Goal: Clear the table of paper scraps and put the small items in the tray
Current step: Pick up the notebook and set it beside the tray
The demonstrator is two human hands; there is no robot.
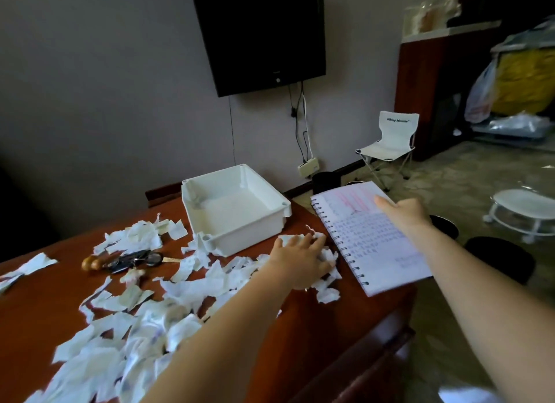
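Torn white paper scraps (180, 285) cover much of the reddish-brown table (330, 327). My left hand (300, 260) lies flat, fingers spread, on scraps near the table's right edge, in front of the empty white tray (237, 204). My right hand (405, 213) grips a spiral notebook (369, 240), held tilted at the table's right edge with the written page up. A bunch of keys (135, 260) with round wooden knobs (91, 263) rests among the scraps left of the tray.
A black TV (261, 33) hangs on the wall behind the table. On the floor to the right stand a white folding chair (390, 144), dark stools (498, 258) and a white round stand (525, 210). Bags are piled at the far right.
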